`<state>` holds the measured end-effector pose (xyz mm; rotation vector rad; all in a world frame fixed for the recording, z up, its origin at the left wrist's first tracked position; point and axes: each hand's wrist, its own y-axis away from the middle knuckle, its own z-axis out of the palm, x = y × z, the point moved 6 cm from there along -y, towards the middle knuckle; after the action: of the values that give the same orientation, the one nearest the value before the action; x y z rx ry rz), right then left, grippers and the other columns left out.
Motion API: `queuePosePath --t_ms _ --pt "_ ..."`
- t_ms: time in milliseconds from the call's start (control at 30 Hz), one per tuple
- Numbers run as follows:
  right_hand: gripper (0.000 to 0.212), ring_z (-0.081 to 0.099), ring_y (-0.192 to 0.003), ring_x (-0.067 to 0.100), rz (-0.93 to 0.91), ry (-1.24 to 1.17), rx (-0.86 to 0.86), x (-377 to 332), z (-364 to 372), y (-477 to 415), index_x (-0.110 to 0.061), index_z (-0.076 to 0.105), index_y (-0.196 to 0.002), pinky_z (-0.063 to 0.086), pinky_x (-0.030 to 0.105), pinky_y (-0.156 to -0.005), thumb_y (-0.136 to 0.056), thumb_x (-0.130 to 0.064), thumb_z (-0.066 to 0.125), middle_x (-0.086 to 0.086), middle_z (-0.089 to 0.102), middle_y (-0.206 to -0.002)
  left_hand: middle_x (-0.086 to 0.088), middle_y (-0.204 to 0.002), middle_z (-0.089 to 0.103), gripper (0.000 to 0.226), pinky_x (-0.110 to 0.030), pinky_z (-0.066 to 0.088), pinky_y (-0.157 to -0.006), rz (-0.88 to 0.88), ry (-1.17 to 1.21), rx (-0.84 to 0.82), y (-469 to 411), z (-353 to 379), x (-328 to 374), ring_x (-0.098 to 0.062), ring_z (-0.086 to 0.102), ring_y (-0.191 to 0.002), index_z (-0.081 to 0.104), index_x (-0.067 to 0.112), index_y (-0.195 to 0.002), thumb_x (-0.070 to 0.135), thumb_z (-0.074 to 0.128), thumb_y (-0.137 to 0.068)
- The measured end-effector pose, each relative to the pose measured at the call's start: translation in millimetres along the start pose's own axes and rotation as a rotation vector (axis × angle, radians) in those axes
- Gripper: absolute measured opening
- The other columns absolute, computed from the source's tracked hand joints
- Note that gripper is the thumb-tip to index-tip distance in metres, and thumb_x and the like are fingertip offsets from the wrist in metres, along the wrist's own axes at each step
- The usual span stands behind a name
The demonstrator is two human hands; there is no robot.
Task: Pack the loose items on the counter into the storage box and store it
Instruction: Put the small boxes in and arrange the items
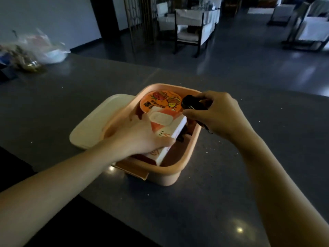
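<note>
A peach-coloured storage box (179, 168) stands open on the grey counter (178, 211). Inside lie a round cup with an orange cartoon lid (158, 102) and a white-and-orange carton (170, 127) tilted on top of it. My left hand (140, 136) rests inside the box, gripping the carton's near end. My right hand (215, 114) hovers over the box's right rim, shut on a small black object (191, 102) with something thin dangling below the hand. The box's cream lid (96, 123) lies flat on the counter, partly under the box's left side.
A clear plastic bag with white contents (48, 49) and a blurred bundle (26, 63) sit at the counter's far left. Beyond the counter is a dim room with white-cushioned chairs (192, 27) and a metal screen (138, 20).
</note>
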<state>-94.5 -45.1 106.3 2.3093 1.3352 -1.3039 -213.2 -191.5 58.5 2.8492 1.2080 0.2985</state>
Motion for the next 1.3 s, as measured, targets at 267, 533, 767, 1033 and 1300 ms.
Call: queuePosePath --t_ms 267,533,767,1033,1300 --pt "0.029 0.057 -0.067 -0.004 0.135 0.035 0.117 -4.7 19.6 10.2 -0.046 0.054 -0.089 0.045 0.011 -0.052 -0.07 -0.042 0.075 -0.027 0.053 -0.073 -0.012 -0.128 0.044 0.092 -0.032 0.039 -0.077 0.258 -0.078 0.062 -6.6 12.1 11.9 -0.026 0.051 -0.106 0.026 0.01 -0.137 0.072 0.049 -0.072" --pt "0.042 0.06 -0.071 0.002 0.256 0.105 0.112 6.8 21.7 19.6 -0.023 0.061 -0.111 0.049 0.017 -0.056 -0.074 -0.038 0.073 -0.009 0.062 -0.088 0.007 -0.086 0.064 0.076 -0.027 0.054 -0.06 0.356 0.192 -0.168 -35.9 10.1 8.8 -0.009 0.065 -0.07 -0.001 0.037 -0.144 0.055 0.046 -0.087" --pt "0.044 0.06 -0.075 0.004 0.262 0.127 0.126 12.6 11.2 22.4 -0.023 0.06 -0.114 0.048 0.015 -0.054 -0.075 -0.039 0.072 -0.006 0.063 -0.095 -0.002 -0.12 0.059 0.053 -0.024 0.038 -0.06 0.358 0.252 -0.221 -58.6 0.8 1.5 -0.004 0.05 -0.075 0.026 0.034 -0.139 0.044 0.046 -0.091" --pt "0.042 0.061 -0.067 0.002 0.257 0.123 0.091 10.6 25.2 17.8 -0.022 0.061 -0.111 0.048 0.015 -0.051 -0.075 -0.039 0.072 -0.007 0.063 -0.089 -0.004 -0.125 0.058 0.056 -0.022 0.042 -0.059 0.394 0.218 -0.26 -55.6 6.3 -4.3 -0.012 0.057 -0.084 0.022 0.034 -0.14 0.041 0.048 -0.091" --pt "0.042 0.056 -0.063 -0.003 0.223 0.14 0.078 3.0 33.4 14.4 -0.024 0.062 -0.111 0.041 0.005 -0.042 -0.073 -0.039 0.073 -0.012 0.06 -0.083 0.003 -0.114 0.058 0.078 -0.014 0.038 -0.048 0.292 0.278 -0.199 -45.7 -3.2 -21.2 0.0 0.056 -0.067 0.002 0.044 -0.144 0.06 0.047 -0.082"
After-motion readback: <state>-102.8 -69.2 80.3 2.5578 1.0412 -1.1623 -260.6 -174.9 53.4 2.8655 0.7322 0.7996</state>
